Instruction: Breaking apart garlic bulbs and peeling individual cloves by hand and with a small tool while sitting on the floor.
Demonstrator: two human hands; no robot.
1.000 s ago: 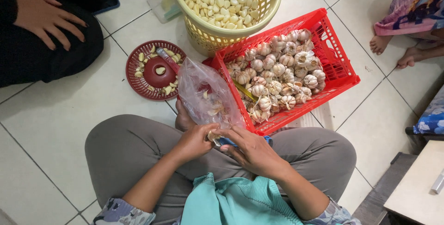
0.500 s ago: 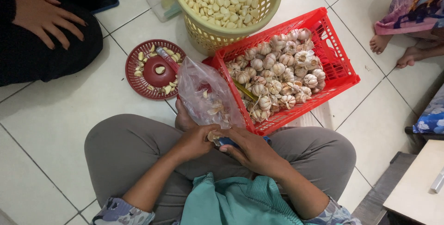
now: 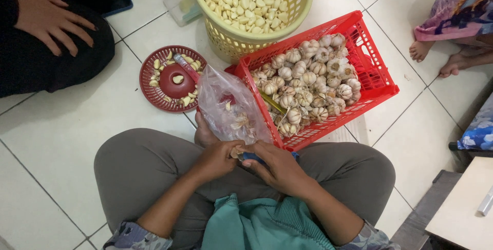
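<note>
The person sits cross-legged on a white tiled floor (image 3: 61,142), hemmed in ahead by a red crate (image 3: 372,70) of whole garlic bulbs and, behind it, a yellow basket (image 3: 241,42) of peeled cloves; open tile lies to the left of the knees and to the right of the crate. A round red tray (image 3: 154,88) with a few cloves sits left of the crate, and a clear plastic bag (image 3: 231,106) of papery skins stands between tray and crate, just in front of the hands. Another person's hand (image 3: 49,16) rests on a dark-clothed knee at the upper left, beside a phone (image 3: 105,1); bare feet (image 3: 436,57) show at the upper right. The 2 hands meet over the lap: the left hand (image 3: 218,158) pinches a garlic clove (image 3: 236,152) at its fingertips, and the right hand (image 3: 280,165) is closed around a blue-handled knife (image 3: 252,156) touching that clove. The clove is small, pale tan, mostly hidden by the fingers.
</note>
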